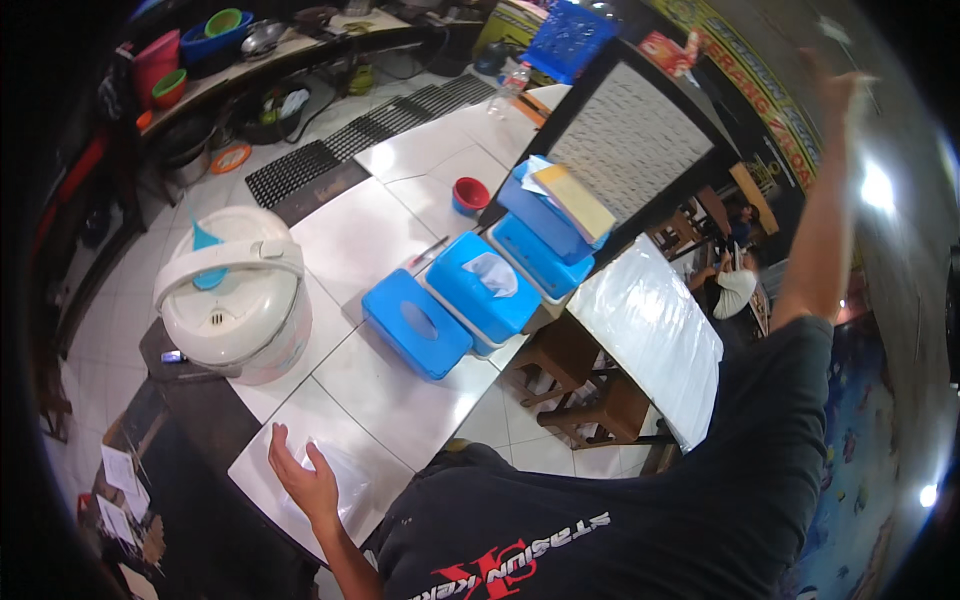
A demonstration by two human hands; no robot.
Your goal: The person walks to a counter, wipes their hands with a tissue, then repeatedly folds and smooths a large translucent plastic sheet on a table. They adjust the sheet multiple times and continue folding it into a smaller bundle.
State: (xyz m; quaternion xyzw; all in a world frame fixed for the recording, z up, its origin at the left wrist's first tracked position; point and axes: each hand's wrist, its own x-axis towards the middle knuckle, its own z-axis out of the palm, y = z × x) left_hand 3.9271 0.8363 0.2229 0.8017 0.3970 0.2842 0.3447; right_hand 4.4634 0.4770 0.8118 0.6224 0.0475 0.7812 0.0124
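My left hand (306, 484) is over the near end of the white tiled counter (367, 409), thumb and fingers apart, with nothing in it. Beneath and beside it lie clear plastic bags (341, 480). My right arm reaches far up to the right; the right hand (838, 86) is raised high and blurred, so whether it holds anything is unclear. Ahead on the counter stands a large white rice cooker (232, 300) with a turquoise rice scoop (208, 259) on its lid. Blue plastic tissue boxes (484, 289) sit in a row, one with white tissue sticking out.
A red and blue cup (470, 195) and a clear plastic bottle (517, 79) stand farther along the counter. Beside it are brown stools (600, 409) and a plastic-covered white table (652, 322). A person (735, 289) sits beyond. Colourful basins (217, 45) line the back shelf.
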